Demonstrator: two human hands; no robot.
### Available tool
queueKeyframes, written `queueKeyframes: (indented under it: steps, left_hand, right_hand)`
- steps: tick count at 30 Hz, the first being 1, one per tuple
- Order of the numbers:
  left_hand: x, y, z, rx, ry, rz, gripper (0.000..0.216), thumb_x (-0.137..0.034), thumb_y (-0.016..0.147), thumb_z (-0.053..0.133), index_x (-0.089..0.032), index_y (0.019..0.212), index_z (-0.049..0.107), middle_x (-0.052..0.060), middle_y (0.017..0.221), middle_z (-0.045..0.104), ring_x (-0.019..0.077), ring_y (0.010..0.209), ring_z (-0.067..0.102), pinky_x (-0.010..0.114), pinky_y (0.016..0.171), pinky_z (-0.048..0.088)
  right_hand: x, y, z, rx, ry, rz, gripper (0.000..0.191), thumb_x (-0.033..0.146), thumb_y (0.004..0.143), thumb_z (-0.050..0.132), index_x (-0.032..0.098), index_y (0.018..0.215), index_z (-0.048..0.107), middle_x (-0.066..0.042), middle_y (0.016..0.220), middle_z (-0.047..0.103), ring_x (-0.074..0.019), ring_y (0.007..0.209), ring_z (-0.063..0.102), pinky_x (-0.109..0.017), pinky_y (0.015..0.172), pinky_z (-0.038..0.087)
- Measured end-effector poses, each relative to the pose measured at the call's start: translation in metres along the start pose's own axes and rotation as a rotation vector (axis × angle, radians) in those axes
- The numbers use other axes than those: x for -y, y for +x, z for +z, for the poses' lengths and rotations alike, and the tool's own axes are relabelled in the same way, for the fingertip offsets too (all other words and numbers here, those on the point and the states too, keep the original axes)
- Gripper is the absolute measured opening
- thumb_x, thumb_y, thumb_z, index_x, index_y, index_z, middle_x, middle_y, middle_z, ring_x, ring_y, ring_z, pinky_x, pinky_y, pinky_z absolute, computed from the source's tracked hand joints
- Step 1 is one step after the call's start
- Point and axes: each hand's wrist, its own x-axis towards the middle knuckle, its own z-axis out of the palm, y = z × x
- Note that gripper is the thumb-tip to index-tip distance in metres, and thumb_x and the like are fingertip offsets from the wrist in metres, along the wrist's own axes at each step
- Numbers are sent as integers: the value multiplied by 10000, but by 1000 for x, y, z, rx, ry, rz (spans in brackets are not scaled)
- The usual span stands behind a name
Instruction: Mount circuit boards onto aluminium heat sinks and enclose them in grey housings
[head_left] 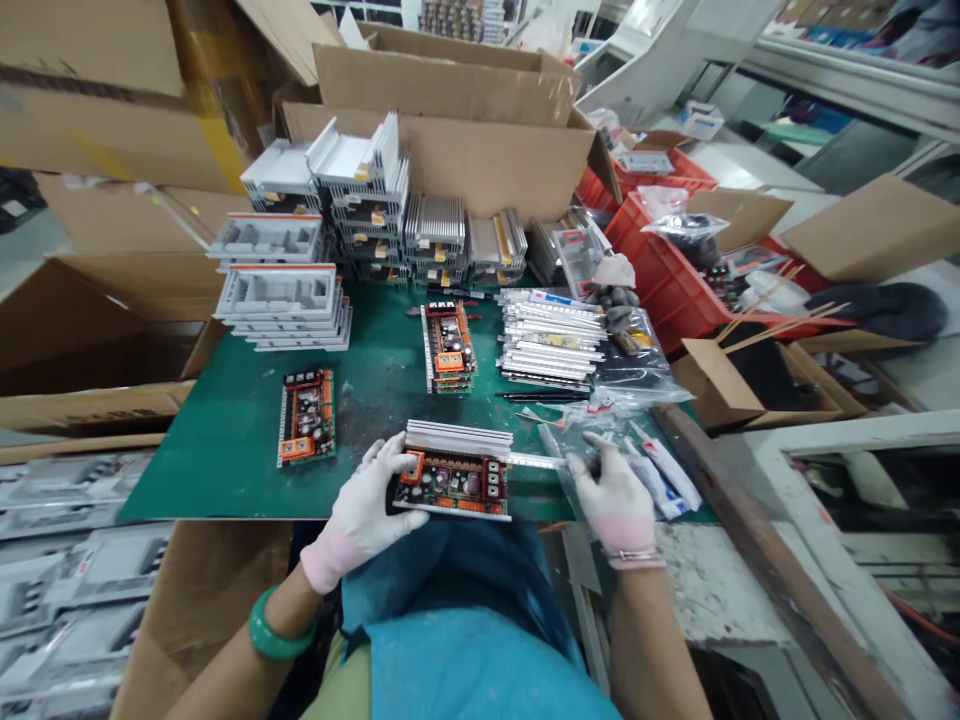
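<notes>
My left hand [379, 490], in a white glove with a pink cuff, grips the left end of a circuit board [457, 482] with orange terminals. A finned aluminium heat sink [459, 438] lies along the board's far side. From its right end a thin, pale perforated strip [536, 461] sticks out towards my right hand [616, 497]. That gloved hand is over a clear plastic bag [564, 440], its fingers curled; what they hold, if anything, is too small to make out. White tube-like packets [664, 470] lie just to its right.
Another board [307, 418] lies at left; a stack of boards [448, 345] stands at centre. Behind are grey housings [283, 300], heat sinks [367, 215] and a cardboard box [480, 160]. Metal strips [551, 345] are piled right of centre, near red crates [660, 280]. A brown bar [735, 530] borders the right side.
</notes>
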Motion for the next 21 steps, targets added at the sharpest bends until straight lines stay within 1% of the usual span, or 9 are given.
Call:
queueKeyframes:
  steps: [3,6,8,10,12,14,15,18,21]
  left_hand:
    - [0,1,0,-4,-12,0,546,-447,773,680,-205,1209,461,167,1439,454,302,1356,405,529,1141,314]
    - [-1,1,-2,-11,14,5,554,-442,757,697,-209,1204,466,163,1439,457,306,1347,418,519,1120,356]
    - [0,1,-2,-16,33,3,535,-435,768,685,-209,1201,467,162,1441,454,306,1339,429,521,1106,376]
    - [0,2,-2,-23,42,8,516,-431,778,674,-209,1197,469,158,1435,464,303,1332,439,522,1102,383]
    - [1,2,-1,-28,45,15,520,-435,780,671,-211,1201,466,154,1428,474,296,1324,450,516,1106,381]
    - [2,2,-1,-33,48,21,532,-448,782,669,-214,1211,461,151,1427,476,293,1320,456,512,1107,383]
    - [3,2,0,-35,54,19,538,-459,783,668,-213,1214,460,153,1431,471,297,1320,456,512,1101,391]
    - [4,1,0,-36,73,0,556,-491,777,668,-210,1216,472,158,1450,444,320,1332,434,512,1073,424]
    - [5,-1,1,-34,79,-13,564,-489,767,675,-215,1221,483,147,1471,417,325,1343,416,504,1071,429]
  right_hand:
    - [19,-6,9,83,163,11,447,431,846,492,193,1211,592,-23,771,663,-196,657,620,-294,609,462]
    - [41,-11,17,161,314,-74,436,355,869,459,185,1260,553,-26,838,684,-189,720,646,-306,700,500]
    - [50,-11,21,221,388,-151,415,294,893,427,189,1280,535,-30,890,695,-181,780,658,-300,746,506]
    - [52,-6,24,213,406,-207,355,256,911,413,203,1221,578,-39,944,699,-178,846,655,-299,790,500]
    - [49,6,26,116,320,-218,256,268,914,460,217,1065,659,-56,971,692,-196,908,632,-320,820,482]
    - [43,21,28,9,159,-198,175,292,890,548,223,921,706,-76,994,677,-228,949,595,-352,819,457]
    - [40,28,29,-23,78,-187,149,296,873,588,225,881,719,-84,1007,670,-239,955,579,-362,807,444]
    - [35,46,35,-56,-77,-196,124,283,853,630,221,802,724,-92,1000,665,-243,921,555,-366,766,415]
    - [34,46,39,-77,-111,-240,155,269,870,597,197,769,691,-109,933,667,-247,881,555,-380,767,415]
